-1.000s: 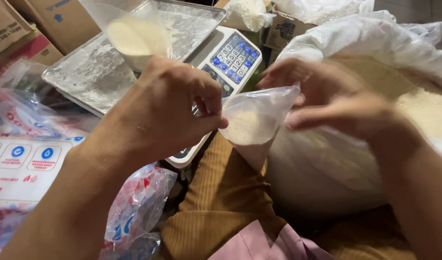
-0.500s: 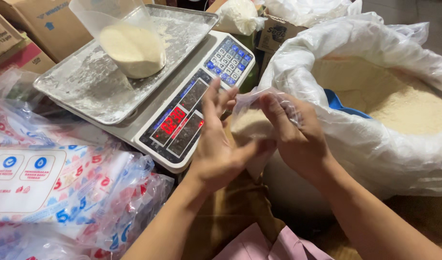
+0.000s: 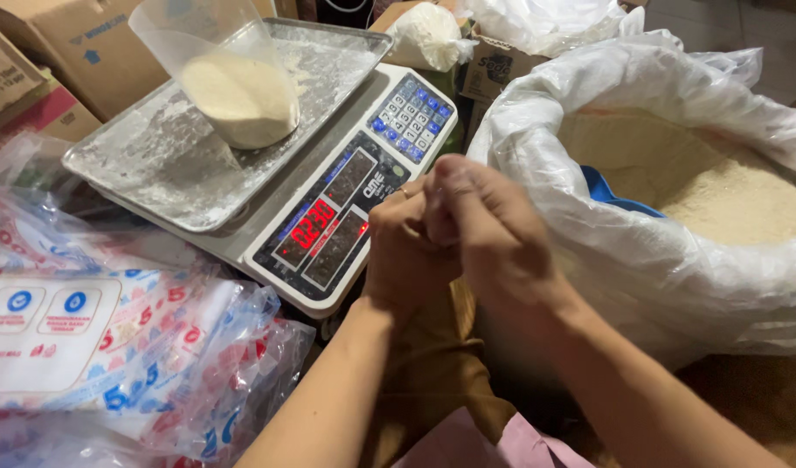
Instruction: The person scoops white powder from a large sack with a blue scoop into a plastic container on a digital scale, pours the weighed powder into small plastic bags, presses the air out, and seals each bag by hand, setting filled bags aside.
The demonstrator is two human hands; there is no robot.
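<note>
Grip of both hands (image 3: 454, 238) clenched together, contents perhaps hidden, beside white sack (image 3: 640, 260).

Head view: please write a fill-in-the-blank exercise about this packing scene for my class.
1. The open clear bag of white powder stands on the scale's metal ____.
2. The scale's digits glow ____.
3. The left hand and right hand are pressed ____.
4. A ____ scoop lies in the big sack.

Missing words: tray; red; together; blue
</note>
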